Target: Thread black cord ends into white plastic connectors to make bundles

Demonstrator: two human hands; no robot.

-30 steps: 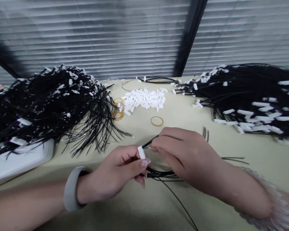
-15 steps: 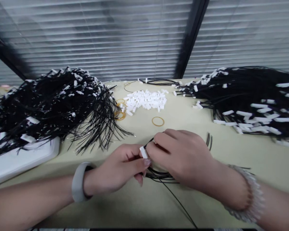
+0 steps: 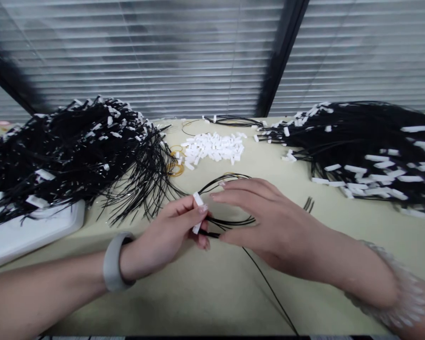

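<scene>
My left hand (image 3: 179,224) pinches a white plastic connector (image 3: 197,200) between thumb and fingers. Thin black wires (image 3: 230,221) run from it to the right in a loose loop, and one long strand trails toward the table's front edge. Around that loop curves my right hand (image 3: 272,222), thumb and fingers apart, the thumb tip close to the lower wires. Whether it touches them I cannot tell. Part of the loop is hidden behind the right hand, and a few wire ends (image 3: 309,205) show beyond it.
A heap of black wires with white connectors (image 3: 92,146) lies at left, partly over a white tray (image 3: 38,236). Another such bundle (image 3: 368,137) is at right. Between them are a pile of small white pieces (image 3: 214,147) and yellow rubber bands (image 3: 176,169). Window blinds (image 3: 184,56) stand behind.
The right hand's fingers have opened from around the wires. My left hand has shifted slightly up and left with the connector, and the wire loop now spreads wider, over the lone rubber band.
</scene>
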